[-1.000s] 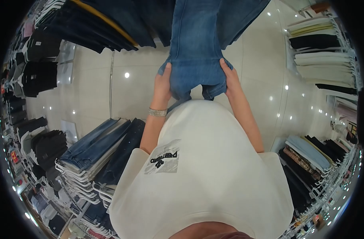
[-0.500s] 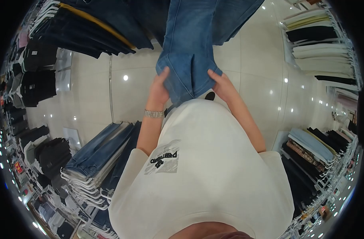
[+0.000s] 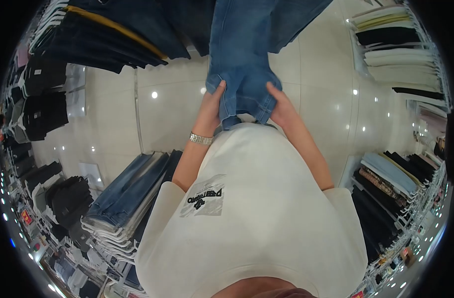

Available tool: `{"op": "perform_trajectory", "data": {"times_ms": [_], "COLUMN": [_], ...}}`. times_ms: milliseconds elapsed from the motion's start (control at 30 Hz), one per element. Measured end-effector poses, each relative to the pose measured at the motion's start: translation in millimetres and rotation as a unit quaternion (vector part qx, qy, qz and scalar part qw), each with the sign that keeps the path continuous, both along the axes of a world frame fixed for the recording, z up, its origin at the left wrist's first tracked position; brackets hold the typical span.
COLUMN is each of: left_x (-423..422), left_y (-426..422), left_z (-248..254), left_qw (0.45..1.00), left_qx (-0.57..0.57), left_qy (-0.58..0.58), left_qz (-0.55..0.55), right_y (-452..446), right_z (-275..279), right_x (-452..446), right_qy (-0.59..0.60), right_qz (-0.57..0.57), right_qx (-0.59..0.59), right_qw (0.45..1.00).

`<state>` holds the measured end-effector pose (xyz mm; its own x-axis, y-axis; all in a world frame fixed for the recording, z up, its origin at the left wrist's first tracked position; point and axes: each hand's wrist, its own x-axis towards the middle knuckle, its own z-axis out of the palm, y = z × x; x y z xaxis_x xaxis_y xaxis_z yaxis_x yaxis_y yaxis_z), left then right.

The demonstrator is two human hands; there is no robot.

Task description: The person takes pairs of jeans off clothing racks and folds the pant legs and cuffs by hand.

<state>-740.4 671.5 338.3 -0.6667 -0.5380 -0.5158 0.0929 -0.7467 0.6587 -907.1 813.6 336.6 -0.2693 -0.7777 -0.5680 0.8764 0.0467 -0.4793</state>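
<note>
Over a glossy beige tiled floor (image 3: 172, 119), we see blue denim trousers (image 3: 125, 184) on white hangers (image 3: 108, 233) at left. Next, our left hand (image 3: 212, 104), thumb on top, is closed on one edge of a mid-blue denim garment (image 3: 241, 59) stretched before our cream short-sleeved shirt (image 3: 276, 198); our right hand (image 3: 281, 105) clasps the opposite edge. Pale cloth garments (image 3: 401, 74) hang far right.

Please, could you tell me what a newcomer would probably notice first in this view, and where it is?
Probably the white T-shirt first, filling the lower middle. Just above it, the left hand and right hand hold blue jeans by opposite sides. A mustard-yellow strip of cloth also stands out among dark garments at the upper left.
</note>
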Motion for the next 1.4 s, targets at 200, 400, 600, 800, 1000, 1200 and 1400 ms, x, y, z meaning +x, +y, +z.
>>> {"op": "perform_trajectory", "data": {"times_ms": [200,400,600,800,1000,1200,1400], "left_x": [5,8,2,6,13,23,26], "left_y": [-9,-7,9,61,87,96,115], "left_z": [-6,2,10,16,-16,-32,-42], "left_qw": [0.996,0.994,0.994,0.980,0.993,0.991,0.983], "left_qx": [0.003,-0.011,0.040,0.192,0.078,0.000,-0.012], "left_qy": [-0.082,-0.089,-0.087,0.039,0.038,-0.097,-0.088], "left_qz": [0.032,0.064,0.048,0.007,-0.078,0.094,0.161], "right_y": [0,8,21,51,77,101,121], "right_z": [4,10,12,2,-12,-32,-78], "right_x": [0,-6,-15,-22,-24,-31,-31], "right_qy": [0.141,0.179,0.175,0.156,0.155,0.184,0.240], "right_qz": [-0.071,-0.070,-0.068,-0.082,-0.050,-0.027,0.001], "right_qx": [0.132,0.130,0.107,0.103,0.087,0.099,0.102], "right_qw": [0.979,0.973,0.976,0.979,0.983,0.977,0.965]}}
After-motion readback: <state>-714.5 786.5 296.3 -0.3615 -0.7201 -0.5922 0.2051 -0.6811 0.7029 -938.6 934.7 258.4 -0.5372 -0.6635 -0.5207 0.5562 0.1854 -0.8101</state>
